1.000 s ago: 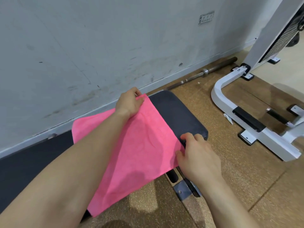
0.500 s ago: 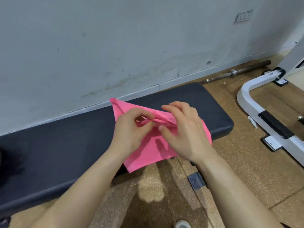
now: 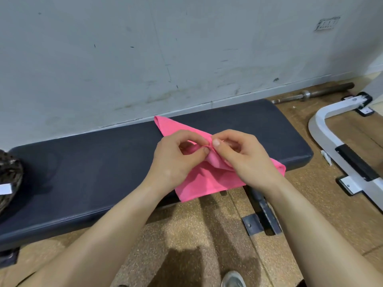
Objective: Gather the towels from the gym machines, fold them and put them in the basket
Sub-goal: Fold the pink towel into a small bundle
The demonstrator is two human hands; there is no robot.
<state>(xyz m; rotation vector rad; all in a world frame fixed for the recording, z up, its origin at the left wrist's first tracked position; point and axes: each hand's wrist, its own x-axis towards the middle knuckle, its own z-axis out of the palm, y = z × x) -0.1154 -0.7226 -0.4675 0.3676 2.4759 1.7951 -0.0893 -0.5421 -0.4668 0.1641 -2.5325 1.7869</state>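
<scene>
A pink towel [image 3: 204, 183] lies folded over on the dark padded bench [image 3: 87, 172], its lower edge hanging past the bench's front. My left hand [image 3: 176, 160] and my right hand [image 3: 246, 160] meet above its middle. Each pinches a bunched edge of the towel between thumb and fingers, thumbs nearly touching. One pointed corner of the towel [image 3: 159, 121] sticks out toward the wall. Part of a woven basket [image 3: 8, 179] shows at the far left edge, sitting on the bench.
A grey scuffed wall runs just behind the bench. A barbell [image 3: 315, 93] lies on the floor along the wall at right. A white machine frame [image 3: 339, 141] stands on the cork floor at right. The bench's metal foot [image 3: 261, 218] is below my right wrist.
The towel was spread wide with my hands at opposite corners; it has been folded over and my hands have come together, pinching its edges at the middle. The view has shifted left.
</scene>
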